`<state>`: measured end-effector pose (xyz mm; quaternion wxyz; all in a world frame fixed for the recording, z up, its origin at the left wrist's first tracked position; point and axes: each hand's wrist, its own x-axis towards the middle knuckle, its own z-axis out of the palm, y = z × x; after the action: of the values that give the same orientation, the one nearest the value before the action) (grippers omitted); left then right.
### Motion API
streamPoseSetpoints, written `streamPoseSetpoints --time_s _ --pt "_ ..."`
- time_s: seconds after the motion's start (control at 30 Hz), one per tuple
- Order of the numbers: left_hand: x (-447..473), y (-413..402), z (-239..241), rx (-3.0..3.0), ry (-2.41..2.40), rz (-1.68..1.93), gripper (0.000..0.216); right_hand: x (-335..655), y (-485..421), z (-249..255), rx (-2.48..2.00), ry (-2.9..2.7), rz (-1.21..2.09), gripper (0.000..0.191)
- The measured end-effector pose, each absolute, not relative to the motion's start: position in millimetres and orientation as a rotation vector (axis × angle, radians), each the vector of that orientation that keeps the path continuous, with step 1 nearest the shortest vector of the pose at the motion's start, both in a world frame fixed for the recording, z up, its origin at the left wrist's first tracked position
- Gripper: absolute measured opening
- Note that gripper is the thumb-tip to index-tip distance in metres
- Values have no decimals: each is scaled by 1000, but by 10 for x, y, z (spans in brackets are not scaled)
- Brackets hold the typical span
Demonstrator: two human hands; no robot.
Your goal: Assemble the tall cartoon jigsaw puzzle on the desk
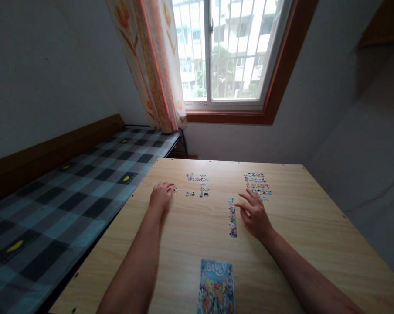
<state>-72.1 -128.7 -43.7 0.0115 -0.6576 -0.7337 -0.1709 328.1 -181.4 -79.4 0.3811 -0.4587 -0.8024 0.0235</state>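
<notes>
This is a room in a home, a small bedroom. A bed (pixel 86 174) with a grey and black checked cover runs along the left wall, backed by a brown wooden board (pixel 53 148). A flowered curtain (pixel 151 65) hangs beside a window (pixel 229 48) in a wooden frame, and blocks of flats with barred windows show through the glass. The walls are plain white. A light wood counter (pixel 314 244) stands by the bed, with puzzle pieces (pixel 257 185) and a cartoon picture card (pixel 215 288) on it, a pastime for the house.
</notes>
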Motion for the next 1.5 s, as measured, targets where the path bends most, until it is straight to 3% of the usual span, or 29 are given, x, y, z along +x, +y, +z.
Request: streamPoseSetpoints --time_s 0.73,1.5 --pt "-731 -1254 -573 -2143 -2185 -564 21 3299 -1791 -836 -1095 -2015 65 29" --pt "-518 -1172 -716 -2094 -2169 -711 23 3269 -1794 -814 -1083 -2005 80 29"
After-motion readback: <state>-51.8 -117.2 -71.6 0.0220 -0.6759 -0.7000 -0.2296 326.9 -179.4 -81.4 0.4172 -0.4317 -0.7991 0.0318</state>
